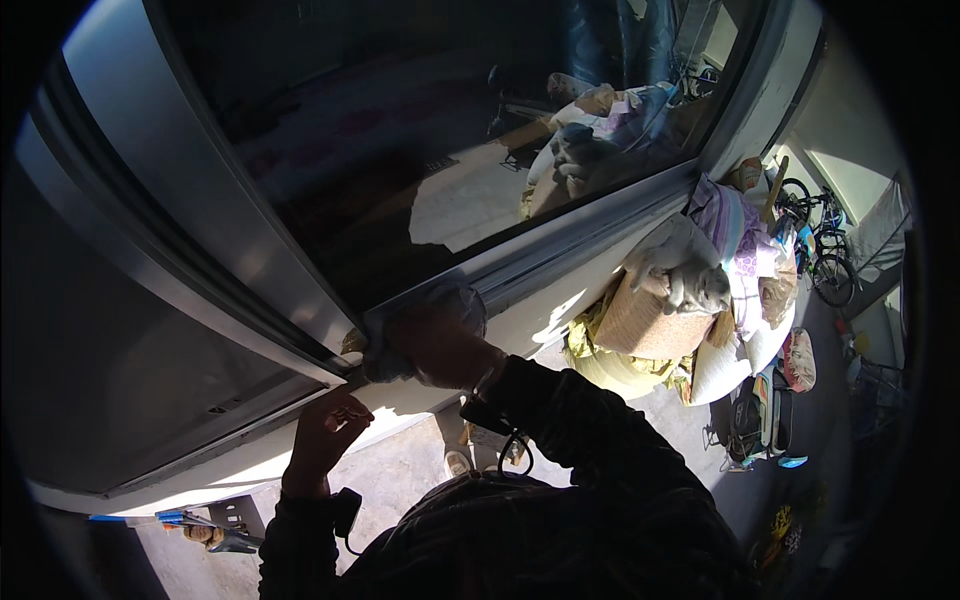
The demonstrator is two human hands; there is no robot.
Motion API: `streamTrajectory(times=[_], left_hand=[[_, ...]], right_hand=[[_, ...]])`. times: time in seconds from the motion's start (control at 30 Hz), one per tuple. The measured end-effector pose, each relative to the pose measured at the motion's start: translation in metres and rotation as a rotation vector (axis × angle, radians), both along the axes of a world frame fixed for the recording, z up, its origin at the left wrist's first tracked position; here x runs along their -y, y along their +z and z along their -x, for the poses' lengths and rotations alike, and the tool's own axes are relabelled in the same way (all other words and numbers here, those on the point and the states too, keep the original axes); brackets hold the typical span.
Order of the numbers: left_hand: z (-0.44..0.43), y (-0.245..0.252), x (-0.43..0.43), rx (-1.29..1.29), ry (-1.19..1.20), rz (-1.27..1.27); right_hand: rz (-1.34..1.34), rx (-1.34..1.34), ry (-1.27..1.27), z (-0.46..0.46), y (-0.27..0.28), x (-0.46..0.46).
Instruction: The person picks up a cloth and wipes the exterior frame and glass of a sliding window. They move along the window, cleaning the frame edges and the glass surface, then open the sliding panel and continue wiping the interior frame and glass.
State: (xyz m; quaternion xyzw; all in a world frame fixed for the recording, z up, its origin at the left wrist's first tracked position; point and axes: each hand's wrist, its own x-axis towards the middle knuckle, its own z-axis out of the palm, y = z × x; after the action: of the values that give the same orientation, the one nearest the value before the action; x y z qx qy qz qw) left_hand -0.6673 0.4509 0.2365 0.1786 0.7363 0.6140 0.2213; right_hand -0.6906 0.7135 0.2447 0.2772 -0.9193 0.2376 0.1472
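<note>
My right hand (pixel 448 351), blurred and in shadow, presses a grey cloth (pixel 465 306) onto the metal sill of a window. The cloth bunches around the fingers, so the fingertips are hidden. Above it rises the dark window pane (pixel 360 187), which mirrors sacks and a cat. Left of the cloth, a small yellowish object (pixel 353 342) sits at the foot of the metal frame. My left hand (pixel 330 427) is raised just below the sill with its fingers curled. Whether anything lies inside that hand is too dark to tell.
A grey-and-white cat (pixel 686 281) lies on a full sack (pixel 652 322) at the right, beside more sacks and a purple-patterned cloth (pixel 739 240). Behind them stand a bicycle (pixel 834 279) and a child's ride-on vehicle (pixel 765 416). Tools with blue parts (pixel 174 517) lie at the lower left.
</note>
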Motion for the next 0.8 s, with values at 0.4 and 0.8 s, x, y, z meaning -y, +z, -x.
streamTrajectory(times=[0.4, 0.8], left_hand=[[0.026, -0.026, -0.01, 0.041, -0.142, -0.047], [0.035, -0.022, -0.047, 0.007, -0.137, 0.005]], right_hand=[[-0.061, -0.089, -0.029, 0.001, -0.013, -0.017], [-0.142, -0.035, -0.036, 0.002, -0.001, -0.132]])
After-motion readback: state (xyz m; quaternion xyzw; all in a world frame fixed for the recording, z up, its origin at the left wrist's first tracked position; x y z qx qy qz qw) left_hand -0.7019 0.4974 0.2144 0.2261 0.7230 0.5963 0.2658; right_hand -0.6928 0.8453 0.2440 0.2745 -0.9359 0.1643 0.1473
